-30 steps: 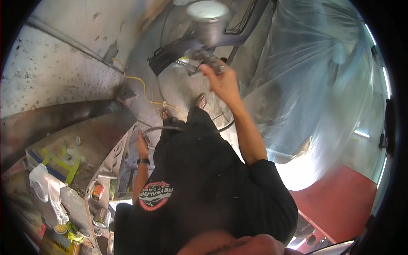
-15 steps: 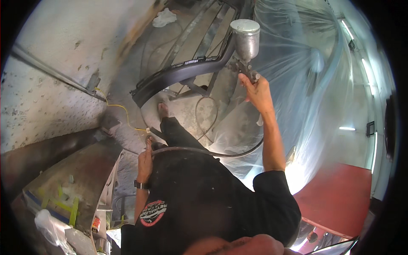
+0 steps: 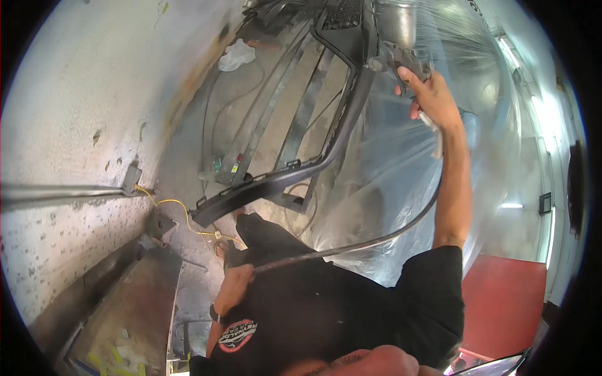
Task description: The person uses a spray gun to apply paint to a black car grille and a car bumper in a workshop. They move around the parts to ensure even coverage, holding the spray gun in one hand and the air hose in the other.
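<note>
My right hand (image 3: 434, 100) is wrapped round the handle of a spray gun (image 3: 406, 61), whose metal cup (image 3: 396, 25) is cut off by the top edge of the picture. A dark air hose (image 3: 376, 239) hangs from the gun and curves down to my left hand (image 3: 236, 285). That hand is closed round the hose near my waist. The spray gun is beside a black plastic car bumper (image 3: 351, 113), which curves from the upper middle down to the left. A slatted metal stand (image 3: 304, 113) lies under the bumper.
Clear plastic sheeting (image 3: 401, 182) drapes along the right side. A yellow cord (image 3: 170, 200) runs from the left wall to the floor by my feet. White crumpled plastic (image 3: 237, 56) lies beyond the stand. A red panel (image 3: 505, 304) is at lower right, a dusty panel (image 3: 128, 313) at lower left.
My right hand has moved right and farther away with the spray gun. My left hand appears lower, still on the hose. The view has shifted, showing more of the bumper's far end.
</note>
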{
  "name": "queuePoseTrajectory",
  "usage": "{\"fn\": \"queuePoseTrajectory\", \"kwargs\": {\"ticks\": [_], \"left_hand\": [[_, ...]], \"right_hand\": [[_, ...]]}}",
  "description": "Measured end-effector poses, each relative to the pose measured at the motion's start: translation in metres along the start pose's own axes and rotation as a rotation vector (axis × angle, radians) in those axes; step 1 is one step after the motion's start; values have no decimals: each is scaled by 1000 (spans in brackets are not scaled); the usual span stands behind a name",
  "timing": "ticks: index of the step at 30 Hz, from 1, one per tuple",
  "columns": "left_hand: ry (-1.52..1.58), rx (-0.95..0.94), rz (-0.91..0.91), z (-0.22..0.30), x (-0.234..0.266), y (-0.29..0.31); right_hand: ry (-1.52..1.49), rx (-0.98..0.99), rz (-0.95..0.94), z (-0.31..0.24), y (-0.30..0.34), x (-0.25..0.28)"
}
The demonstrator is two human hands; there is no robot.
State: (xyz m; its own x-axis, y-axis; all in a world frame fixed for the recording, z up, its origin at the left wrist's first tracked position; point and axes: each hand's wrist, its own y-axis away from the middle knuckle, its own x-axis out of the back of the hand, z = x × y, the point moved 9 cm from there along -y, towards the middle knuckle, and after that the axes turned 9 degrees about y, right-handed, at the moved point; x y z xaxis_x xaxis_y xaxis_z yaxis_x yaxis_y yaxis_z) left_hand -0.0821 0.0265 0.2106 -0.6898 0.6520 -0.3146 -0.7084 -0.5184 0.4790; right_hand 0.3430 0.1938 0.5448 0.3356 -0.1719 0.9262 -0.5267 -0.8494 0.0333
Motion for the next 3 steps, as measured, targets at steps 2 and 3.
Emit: {"fn": "queuePoseTrajectory", "kwargs": {"ticks": [2, 3], "left_hand": [[-4, -38, -88, 29, -13, -12], [-7, -41, -85, 35, -11, -22]], "right_hand": [[59, -58, -100, 10, -41, 2], [71, -59, -131, 5, -56, 2]]}}
